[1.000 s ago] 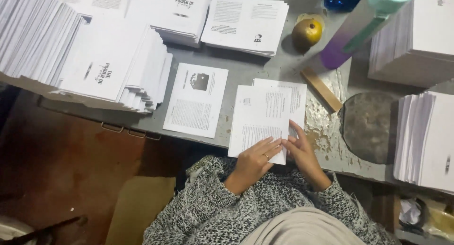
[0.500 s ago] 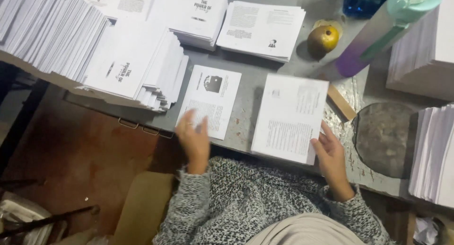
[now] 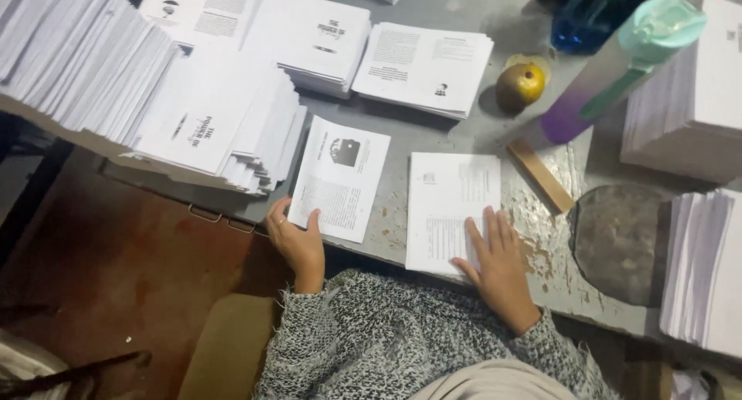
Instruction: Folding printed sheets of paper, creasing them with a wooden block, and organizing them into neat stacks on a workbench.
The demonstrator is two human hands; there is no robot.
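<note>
Here, seen from above, a person in a grey knitted sweater leans over a worn grey counter (image 3: 456, 141) covered with printed paper. The left hand (image 3: 297, 238) lies at the counter's near edge, fingers loosely curled around the lower corner of a single printed sheet (image 3: 340, 176) with a dark picture near its top; whether it actually pinches the paper cannot be told. The right hand (image 3: 498, 261) rests flat and open, fingers spread, on the lower part of a folded booklet (image 3: 450, 203) just beside that sheet, toward 3 o'clock.

At 10 o'clock from the left hand sits a fanned stack of booklets (image 3: 220, 129). More paper piles (image 3: 421, 68) lie at 12 o'clock. A yellow-brown fruit (image 3: 519, 87) stands at 1 o'clock from the right hand, near a purple bottle with a mint lid (image 3: 618, 68). A small wooden block (image 3: 541, 176) lies just beyond the booklet's far right corner. A tall white stack (image 3: 699, 268) stands at 3 o'clock.
</note>
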